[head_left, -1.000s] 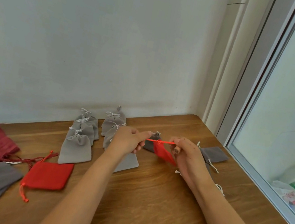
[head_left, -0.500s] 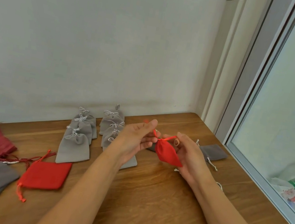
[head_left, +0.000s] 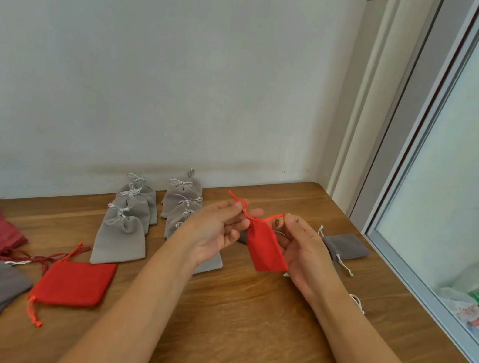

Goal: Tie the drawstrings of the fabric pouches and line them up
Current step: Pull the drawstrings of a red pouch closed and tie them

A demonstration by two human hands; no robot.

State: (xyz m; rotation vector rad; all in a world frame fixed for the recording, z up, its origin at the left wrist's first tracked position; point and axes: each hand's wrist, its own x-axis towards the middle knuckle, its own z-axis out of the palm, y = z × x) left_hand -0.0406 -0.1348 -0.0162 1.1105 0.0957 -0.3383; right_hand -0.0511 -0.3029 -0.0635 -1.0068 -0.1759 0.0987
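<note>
Cords (head_left: 234, 197) slack now, taut a second ago. Red pouch (head_left: 266, 247) hangs cinched over the desk (head_left: 238, 325) toward its back edge. Left hand (head_left: 217, 228) pinches one cord, right hand (head_left: 306, 250) the other. Likely knot next. Tied grey pouches (head_left: 128, 225) lined up by back edge.

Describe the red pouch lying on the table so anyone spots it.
On the wooden table, look left, nearer than the tied grey fabric pouches. The flat bright red fabric pouch lies there; its neighbours are grey or dark red.
</note>
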